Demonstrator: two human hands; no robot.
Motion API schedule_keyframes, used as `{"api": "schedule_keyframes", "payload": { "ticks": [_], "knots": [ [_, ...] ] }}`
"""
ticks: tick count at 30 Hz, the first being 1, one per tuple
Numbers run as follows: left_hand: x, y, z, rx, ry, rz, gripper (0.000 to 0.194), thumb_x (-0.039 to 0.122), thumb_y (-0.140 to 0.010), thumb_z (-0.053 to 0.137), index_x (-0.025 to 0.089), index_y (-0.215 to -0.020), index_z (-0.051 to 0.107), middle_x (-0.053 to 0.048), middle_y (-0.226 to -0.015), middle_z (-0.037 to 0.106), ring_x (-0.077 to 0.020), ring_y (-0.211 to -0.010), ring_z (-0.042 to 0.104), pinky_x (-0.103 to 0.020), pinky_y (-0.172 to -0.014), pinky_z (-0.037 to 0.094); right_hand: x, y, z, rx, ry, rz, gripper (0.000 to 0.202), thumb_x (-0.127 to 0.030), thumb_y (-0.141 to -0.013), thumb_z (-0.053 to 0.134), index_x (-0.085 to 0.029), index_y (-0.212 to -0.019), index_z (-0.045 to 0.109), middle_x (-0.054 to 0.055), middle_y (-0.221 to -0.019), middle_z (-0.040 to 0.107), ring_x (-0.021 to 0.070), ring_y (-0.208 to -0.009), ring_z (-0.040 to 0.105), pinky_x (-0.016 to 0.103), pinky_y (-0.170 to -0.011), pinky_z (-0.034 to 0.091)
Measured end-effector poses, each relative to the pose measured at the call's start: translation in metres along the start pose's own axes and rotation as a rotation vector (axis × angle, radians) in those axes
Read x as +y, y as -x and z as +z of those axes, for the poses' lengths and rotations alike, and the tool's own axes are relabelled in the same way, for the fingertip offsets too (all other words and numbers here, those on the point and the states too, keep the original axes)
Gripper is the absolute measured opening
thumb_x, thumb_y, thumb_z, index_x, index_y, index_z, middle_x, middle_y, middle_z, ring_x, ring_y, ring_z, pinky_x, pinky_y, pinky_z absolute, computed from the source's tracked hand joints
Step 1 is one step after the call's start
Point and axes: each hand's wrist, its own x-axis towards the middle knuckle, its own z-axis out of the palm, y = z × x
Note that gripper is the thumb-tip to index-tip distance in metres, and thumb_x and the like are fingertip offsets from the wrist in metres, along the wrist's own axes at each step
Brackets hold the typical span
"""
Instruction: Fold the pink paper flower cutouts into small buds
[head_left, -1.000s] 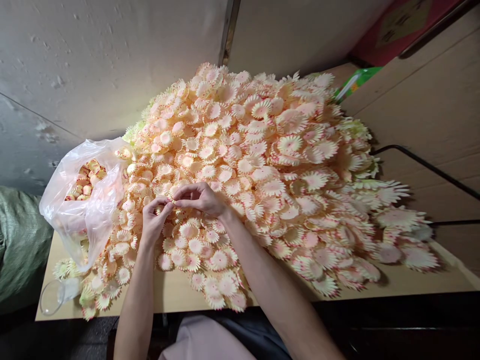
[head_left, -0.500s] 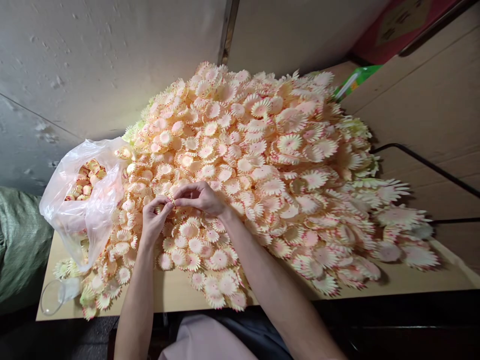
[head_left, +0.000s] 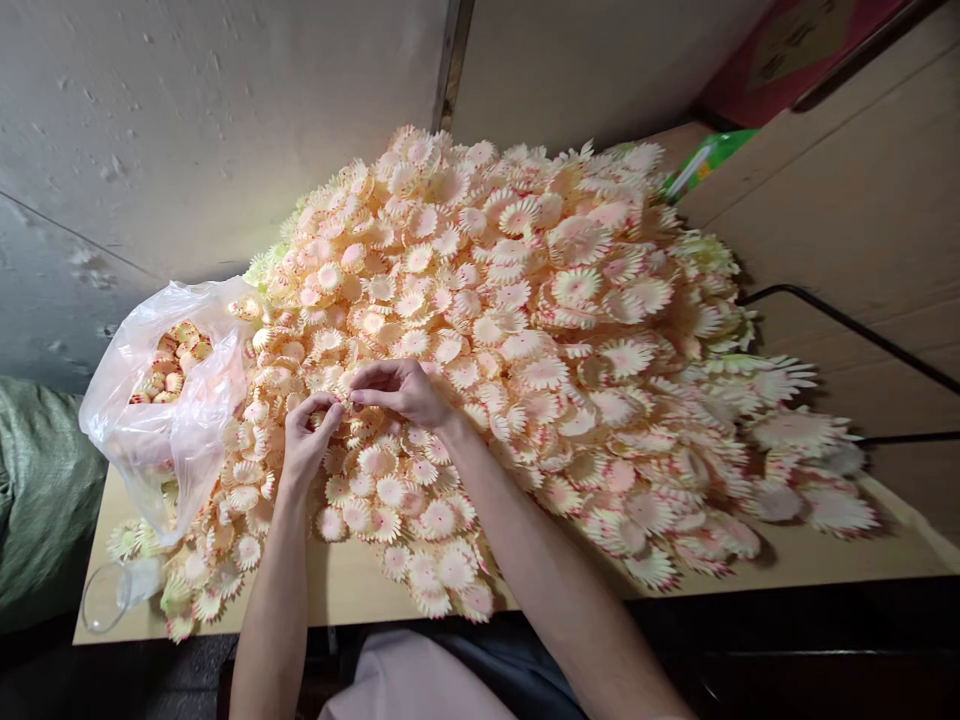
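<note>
A large heap of artificial flower petal pieces [head_left: 517, 345], cream with pink edges and frilled rims, covers most of the table. Over the front left of the heap, my left hand [head_left: 309, 432] has its thumb and index finger pinched together. Just to its right is my right hand [head_left: 405, 392], also in a pinch, its fingertips close to those of the left. Whatever sits between the fingertips is tiny and pale, and blends with the petals behind it.
A clear plastic bag [head_left: 202, 440] at the left holds small round cream-and-red pieces [head_left: 178, 360]. A transparent round cup [head_left: 105, 597] lies by the table's front left corner [head_left: 172, 632]. Cardboard [head_left: 847, 230] and a black rod [head_left: 862, 325] stand at the right; a wall rises behind.
My right fingertips have moved slightly away from the left ones, opening a small gap. My left hand stays almost in place, and the heap looks the same.
</note>
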Motion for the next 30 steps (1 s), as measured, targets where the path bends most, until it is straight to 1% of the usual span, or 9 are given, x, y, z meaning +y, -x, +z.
{"api": "schedule_keyframes", "payload": {
  "ticks": [5, 8, 11, 16, 20, 24, 26, 28, 30],
  "knots": [
    [0.0034, -0.0004, 0.0004, -0.003, -0.028, 0.005, 0.027, 0.041, -0.072, 0.076, 0.016, -0.075, 0.067, -0.001, -0.072, 0.061, -0.0101, -0.066, 0.053, -0.02, -0.063, 0.043, 0.0005, -0.0005, 0.0008, 0.036, 0.001, -0.003, 0.021, -0.024, -0.064, 0.084, -0.018, -0.081, 0.074, 0.001, -0.08, 0.075, 0.0126, -0.073, 0.069, 0.028, -0.073, 0.058],
    [0.0051, 0.0, 0.0005, -0.021, -0.019, -0.008, 0.027, 0.042, -0.075, 0.073, 0.016, -0.077, 0.067, -0.001, -0.074, 0.06, -0.0095, -0.064, 0.051, -0.02, -0.061, 0.043, -0.0008, -0.0016, 0.0016, 0.048, 0.047, -0.071, 0.019, -0.025, -0.067, 0.082, -0.018, -0.081, 0.072, 0.0, -0.078, 0.072, 0.0118, -0.072, 0.067, 0.026, -0.071, 0.057],
    [0.0063, 0.0007, 0.0007, -0.045, 0.009, -0.025, 0.027, 0.042, -0.077, 0.072, 0.016, -0.078, 0.065, 0.0, -0.071, 0.056, -0.0082, -0.061, 0.048, -0.02, -0.058, 0.04, -0.0014, -0.0031, 0.0018, 0.085, 0.095, -0.155, 0.017, -0.027, -0.071, 0.078, -0.019, -0.081, 0.067, -0.002, -0.074, 0.066, 0.0102, -0.065, 0.062, 0.024, -0.062, 0.055],
    [0.0055, 0.0008, 0.0013, -0.09, 0.088, -0.042, 0.024, 0.04, -0.078, 0.071, 0.017, -0.078, 0.063, 0.003, -0.067, 0.05, -0.0068, -0.057, 0.042, -0.019, -0.056, 0.037, 0.002, -0.0048, 0.0015, 0.177, 0.107, -0.203, 0.017, -0.03, -0.075, 0.073, -0.019, -0.079, 0.061, -0.002, -0.073, 0.06, 0.0104, -0.06, 0.058, 0.025, -0.057, 0.054],
    [0.0006, -0.0004, 0.0009, -0.074, 0.155, -0.068, 0.023, 0.037, -0.074, 0.075, 0.017, -0.078, 0.063, 0.002, -0.07, 0.05, -0.0068, -0.058, 0.043, -0.02, -0.056, 0.037, 0.0033, -0.0048, 0.0027, 0.279, 0.128, -0.261, 0.009, -0.025, -0.077, 0.067, -0.019, -0.076, 0.059, -0.001, -0.077, 0.06, 0.0107, -0.059, 0.057, 0.027, -0.056, 0.054],
    [-0.0022, -0.0002, -0.0016, -0.089, 0.252, -0.097, 0.022, 0.034, -0.073, 0.076, 0.017, -0.076, 0.063, 0.003, -0.068, 0.049, -0.0071, -0.058, 0.043, -0.02, -0.056, 0.037, 0.0028, -0.0056, 0.0025, 0.382, 0.198, -0.312, 0.005, -0.02, -0.076, 0.063, -0.02, -0.074, 0.059, 0.0, -0.076, 0.06, 0.0119, -0.064, 0.057, 0.026, -0.057, 0.052],
    [-0.0019, 0.0009, -0.0038, -0.098, 0.304, -0.113, 0.022, 0.033, -0.071, 0.077, 0.017, -0.075, 0.063, 0.002, -0.07, 0.051, -0.0066, -0.057, 0.044, -0.02, -0.056, 0.038, 0.0015, -0.0065, 0.0002, 0.451, 0.215, -0.336, 0.006, -0.02, -0.076, 0.063, -0.02, -0.073, 0.059, 0.0, -0.077, 0.061, 0.0119, -0.066, 0.057, 0.025, -0.059, 0.052],
    [-0.0018, 0.0016, -0.0053, -0.104, 0.333, -0.125, 0.023, 0.034, -0.07, 0.078, 0.017, -0.074, 0.063, 0.001, -0.073, 0.053, -0.0064, -0.057, 0.044, -0.021, -0.056, 0.039, -0.0008, -0.0072, -0.0029, 0.511, 0.158, -0.361, 0.009, -0.022, -0.076, 0.067, -0.02, -0.074, 0.058, 0.0, -0.079, 0.061, 0.0116, -0.065, 0.057, 0.026, -0.059, 0.052],
    [-0.0028, 0.0009, -0.0051, -0.078, 0.319, -0.096, 0.025, 0.036, -0.069, 0.078, 0.016, -0.071, 0.062, 0.002, -0.07, 0.052, -0.0065, -0.055, 0.044, -0.021, -0.055, 0.038, -0.0034, -0.0072, -0.0049, 0.521, 0.087, -0.364, 0.016, -0.026, -0.073, 0.073, -0.021, -0.077, 0.059, 0.0, -0.079, 0.061, 0.0118, -0.063, 0.058, 0.026, -0.056, 0.053]
  ]
}}
